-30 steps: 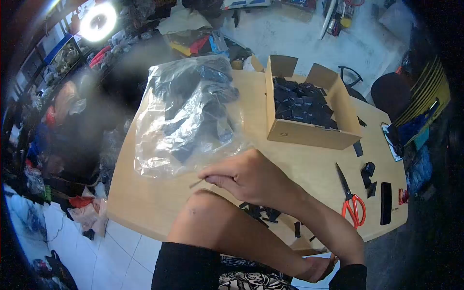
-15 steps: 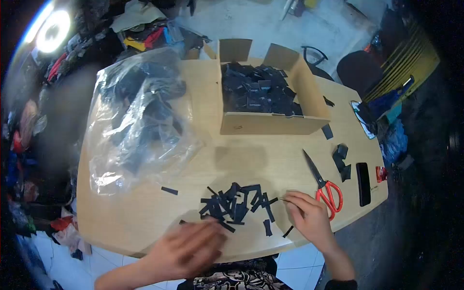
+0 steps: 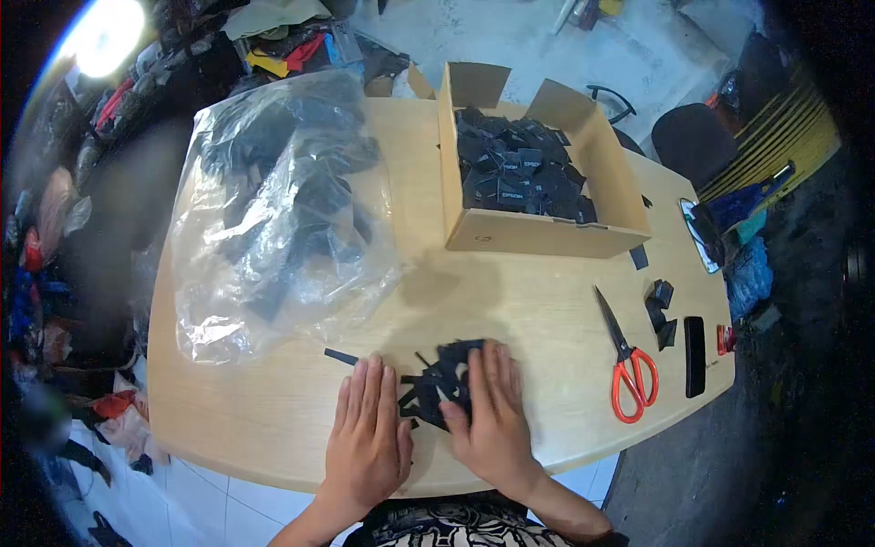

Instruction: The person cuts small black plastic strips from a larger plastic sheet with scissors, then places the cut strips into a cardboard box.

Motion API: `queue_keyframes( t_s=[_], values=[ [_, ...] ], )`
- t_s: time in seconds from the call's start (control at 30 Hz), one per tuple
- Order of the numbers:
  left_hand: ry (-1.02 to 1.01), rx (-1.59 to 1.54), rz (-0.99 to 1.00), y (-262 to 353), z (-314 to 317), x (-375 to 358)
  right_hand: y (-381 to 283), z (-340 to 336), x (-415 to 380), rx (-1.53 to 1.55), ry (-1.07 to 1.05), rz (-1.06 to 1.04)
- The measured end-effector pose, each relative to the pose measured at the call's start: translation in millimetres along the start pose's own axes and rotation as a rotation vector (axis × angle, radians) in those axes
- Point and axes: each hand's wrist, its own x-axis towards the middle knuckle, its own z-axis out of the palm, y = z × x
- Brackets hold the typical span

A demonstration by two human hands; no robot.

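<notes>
A heap of small black strips (image 3: 428, 387) lies near the front of the table, between my two hands. My left hand (image 3: 366, 438) is at its left side, fingers stretched out side by side, palm down. On the heap's right, my right hand (image 3: 497, 428) has its fingers extended and the thumb reaching over the strips. Both hands are open and seem to hold nothing, though their palms are hidden. One loose black strip (image 3: 341, 356) rests just beyond my left fingertips.
Red-handled scissors (image 3: 633, 374) lie to the right, beside black scraps (image 3: 663, 314) and a black phone (image 3: 694, 357). Farther back stands an open cardboard box (image 3: 547, 233) of black labelled pieces. A clear plastic bag (image 3: 283, 237) with dark contents covers the table's left side.
Both hands have come in around the strips, and the scattered pieces are now gathered into a tighter heap. My right hand has moved left, away from the scissors. The camera view has shifted slightly.
</notes>
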Motion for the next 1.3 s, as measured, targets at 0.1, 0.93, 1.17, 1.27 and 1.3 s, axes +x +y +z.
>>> queue_keyframes(
  t_s=[0.1, 0.93, 1.17, 1.27, 1.3],
  values=[
    [0.160, -0.040, -0.002, -9.8, -3.8, 5.8, -15.9, 0.4, 18.6, 0.295, -0.044, -0.153],
    [0.748, -0.425, -0.303, -51.2, -15.9, -17.0, -80.0, 52.3, 45.6, 0.134, -0.026, -0.379],
    [0.698, -0.492, -0.418, -50.8, -14.9, -17.8, -97.1, 64.8, 57.6, 0.365, -0.036, -0.514],
    [0.716, -0.475, -0.367, -49.5, -20.4, -18.1, -81.7, 45.8, 55.1, 0.407, -0.064, -0.486],
    [0.722, -0.492, -0.376, -50.5, -19.1, -18.7, -74.8, 39.8, 47.5, 0.363, -0.076, -0.460]
  ],
)
